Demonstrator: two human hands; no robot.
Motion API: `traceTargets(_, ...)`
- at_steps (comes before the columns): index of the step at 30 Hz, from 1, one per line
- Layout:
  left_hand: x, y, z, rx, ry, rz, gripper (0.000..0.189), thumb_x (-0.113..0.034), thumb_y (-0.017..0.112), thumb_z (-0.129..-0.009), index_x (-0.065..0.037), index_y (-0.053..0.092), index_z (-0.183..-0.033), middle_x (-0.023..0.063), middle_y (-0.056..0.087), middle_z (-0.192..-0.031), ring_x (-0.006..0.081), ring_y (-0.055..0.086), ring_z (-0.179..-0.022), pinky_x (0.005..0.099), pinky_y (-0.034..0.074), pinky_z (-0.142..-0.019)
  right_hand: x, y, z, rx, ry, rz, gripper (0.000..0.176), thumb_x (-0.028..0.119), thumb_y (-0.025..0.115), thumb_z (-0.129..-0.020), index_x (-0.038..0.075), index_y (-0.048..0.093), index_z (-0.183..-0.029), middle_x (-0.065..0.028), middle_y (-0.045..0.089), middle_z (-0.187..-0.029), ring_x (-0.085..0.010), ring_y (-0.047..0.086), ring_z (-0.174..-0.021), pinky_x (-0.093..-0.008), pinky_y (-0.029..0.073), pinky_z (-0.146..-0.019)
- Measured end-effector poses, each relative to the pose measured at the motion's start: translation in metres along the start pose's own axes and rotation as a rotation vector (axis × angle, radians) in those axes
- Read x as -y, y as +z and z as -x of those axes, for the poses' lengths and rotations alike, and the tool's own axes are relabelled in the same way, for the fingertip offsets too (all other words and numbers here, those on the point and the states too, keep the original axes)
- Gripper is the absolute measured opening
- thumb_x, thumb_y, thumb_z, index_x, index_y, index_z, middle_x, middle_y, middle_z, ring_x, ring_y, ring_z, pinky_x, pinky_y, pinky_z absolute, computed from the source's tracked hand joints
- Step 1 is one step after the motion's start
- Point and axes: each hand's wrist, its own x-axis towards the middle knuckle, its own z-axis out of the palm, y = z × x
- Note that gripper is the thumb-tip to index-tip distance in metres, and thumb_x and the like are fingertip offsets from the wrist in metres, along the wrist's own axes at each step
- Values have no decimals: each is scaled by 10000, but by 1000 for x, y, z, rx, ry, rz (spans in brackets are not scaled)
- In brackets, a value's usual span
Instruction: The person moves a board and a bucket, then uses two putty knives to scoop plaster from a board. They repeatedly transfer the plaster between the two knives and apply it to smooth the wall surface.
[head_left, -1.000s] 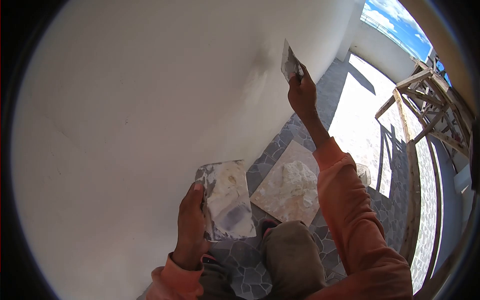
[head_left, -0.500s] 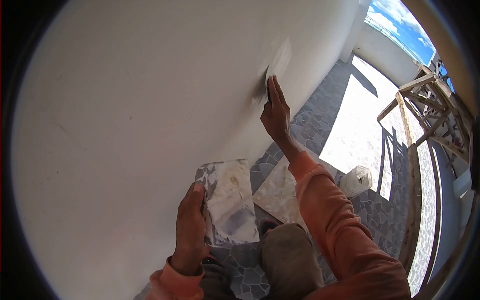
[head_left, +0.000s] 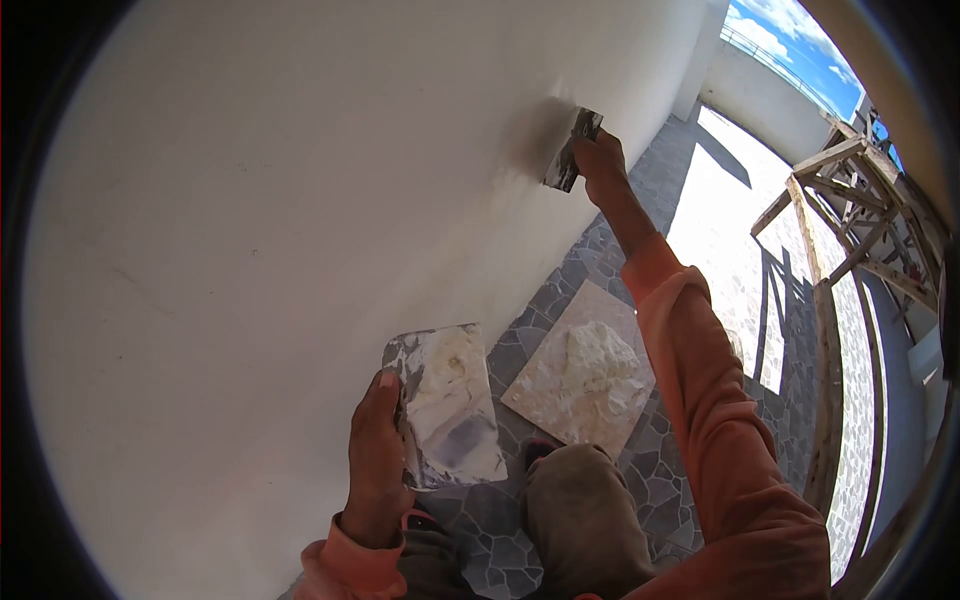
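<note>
My right hand (head_left: 600, 165) is closed around a wide-bladed putty knife (head_left: 573, 150), its dark blade smeared with white filler. The blade sits close to the pale wall (head_left: 300, 200), near a fresh patch and a dark shadow. Low on the left, my left hand (head_left: 378, 450) grips a flat plasterer's board (head_left: 452, 400) by its edge, thumb on top. White and grey filler coats the board's face.
On the grey stone-patterned floor (head_left: 480, 525) lies a square tile (head_left: 530, 385) carrying a heap of white filler (head_left: 600, 365). A rough wooden scaffold (head_left: 850, 190) stands at the right. My knee (head_left: 580, 510) shows below.
My right hand has moved right, away from the patch, and the putty knife has turned so its blade face shows. The heap on the tile is uncovered; my right arm now mostly hides the bucket.
</note>
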Motion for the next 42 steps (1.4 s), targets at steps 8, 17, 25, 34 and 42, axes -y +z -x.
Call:
traceTargets(8, -1, 3, -1, 4, -8, 25, 347, -249, 365, -1037, 0, 528, -1216, 100, 613, -1116, 186, 625, -984, 325, 500, -868, 0, 17, 101, 110, -720, 389, 432, 11, 465, -915, -3, 490, -1346, -202, 555, -1260, -326, 622, -1072, -376, 509, -896)
traceTargets(17, 3, -2, -2, 40, 18, 31, 363, -263, 368, -1038, 2, 517, -1237, 99, 607, -1148, 186, 608, -1016, 322, 477, -903, 32, -8, 1, -192, -428, 387, 327, 170, 488, -933, -20, 562, -1189, -263, 651, -1034, -403, 631, -1001, -429, 483, -872)
traceTargets(25, 0, -9, 1, -10, -1, -14, 373, -266, 370, -1038, 5, 518, -1246, 91, 605, -1159, 181, 602, -1022, 316, 470, -910, 6, 27, 66, -11, -804, 337, 622, -118, 454, -817, 106, 465, -1398, -129, 505, -1346, -334, 552, -1197, -404, 479, -1006)
traceTargets(34, 2, -2, -2, -40, 10, -16, 382, -281, 391, -1037, 6, 515, -1256, 99, 607, -1157, 188, 608, -1033, 314, 478, -903, -110, 56, 195, 200, -866, 403, 692, -150, 531, -720, 54, 479, -1379, -186, 415, -1419, -390, 430, -1307, -480, 406, -1069)
traceTargets(42, 0, -2, -4, -1, 5, 6, 410, -281, 366, -1037, 26, 488, -1278, 149, 606, -1206, 253, 638, -1062, 377, 520, -909, -68, 9, 133, -62, -270, 266, 338, 23, 461, -920, -3, 546, -1246, -185, 636, -1086, -323, 652, -943, -362, 513, -817)
